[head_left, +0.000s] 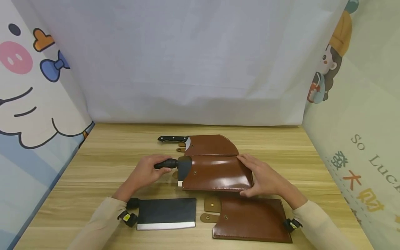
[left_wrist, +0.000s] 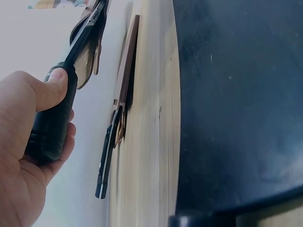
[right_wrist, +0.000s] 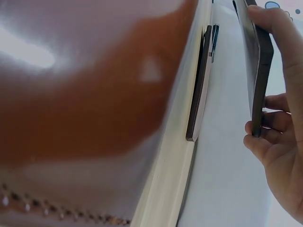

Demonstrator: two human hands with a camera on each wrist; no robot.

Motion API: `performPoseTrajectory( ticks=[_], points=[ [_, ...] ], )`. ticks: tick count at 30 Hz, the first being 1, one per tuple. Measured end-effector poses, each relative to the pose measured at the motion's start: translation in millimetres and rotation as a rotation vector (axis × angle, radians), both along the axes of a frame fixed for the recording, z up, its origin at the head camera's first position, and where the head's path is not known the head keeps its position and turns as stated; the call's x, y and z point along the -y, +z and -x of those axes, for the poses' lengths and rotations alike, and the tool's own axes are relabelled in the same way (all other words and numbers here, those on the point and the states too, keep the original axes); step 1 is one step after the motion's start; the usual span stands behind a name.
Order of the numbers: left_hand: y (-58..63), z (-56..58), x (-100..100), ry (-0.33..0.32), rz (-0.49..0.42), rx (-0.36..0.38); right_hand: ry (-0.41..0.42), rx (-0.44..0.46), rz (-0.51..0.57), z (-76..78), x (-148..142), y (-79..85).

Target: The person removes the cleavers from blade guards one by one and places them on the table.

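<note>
A cleaver (head_left: 184,169) with a black handle has most of its blade inside a brown leather sheath (head_left: 218,173); a strip of dark blade shows at the mouth. My left hand (head_left: 148,171) grips the handle, thumb along it in the left wrist view, where the black grip (left_wrist: 54,113) fills the palm. At the other end, my right hand (head_left: 262,175) holds the sheath's closed edge, thumb at the near corner and fingers at the far one. The right wrist view shows that sheath edge (right_wrist: 262,71) raised above the table, between thumb and fingers.
Behind lies a sheathed knife (head_left: 172,139) in a second brown sheath (head_left: 209,145). Nearer, a bare cleaver (head_left: 167,212) lies flat by my left forearm. A third sheath (head_left: 250,220) with unfastened straps lies beneath my right wrist. A white cloth (head_left: 200,69) hangs behind the wooden table (head_left: 103,149).
</note>
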State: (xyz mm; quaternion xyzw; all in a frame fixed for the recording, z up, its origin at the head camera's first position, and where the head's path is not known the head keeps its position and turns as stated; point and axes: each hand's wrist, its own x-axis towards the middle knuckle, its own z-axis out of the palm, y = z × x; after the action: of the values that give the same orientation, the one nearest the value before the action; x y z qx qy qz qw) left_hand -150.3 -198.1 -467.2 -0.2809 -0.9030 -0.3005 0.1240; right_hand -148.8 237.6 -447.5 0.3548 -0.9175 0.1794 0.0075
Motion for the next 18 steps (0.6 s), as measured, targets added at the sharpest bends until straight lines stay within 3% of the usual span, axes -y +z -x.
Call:
performPoseTrajectory(
  ticks=[18],
  points=[
    [-10.2, -6.5, -16.7, 0.037, -0.013, 0.056, 0.012, 0.016, -0.015, 0.9, -33.9, -4.4]
  ],
)
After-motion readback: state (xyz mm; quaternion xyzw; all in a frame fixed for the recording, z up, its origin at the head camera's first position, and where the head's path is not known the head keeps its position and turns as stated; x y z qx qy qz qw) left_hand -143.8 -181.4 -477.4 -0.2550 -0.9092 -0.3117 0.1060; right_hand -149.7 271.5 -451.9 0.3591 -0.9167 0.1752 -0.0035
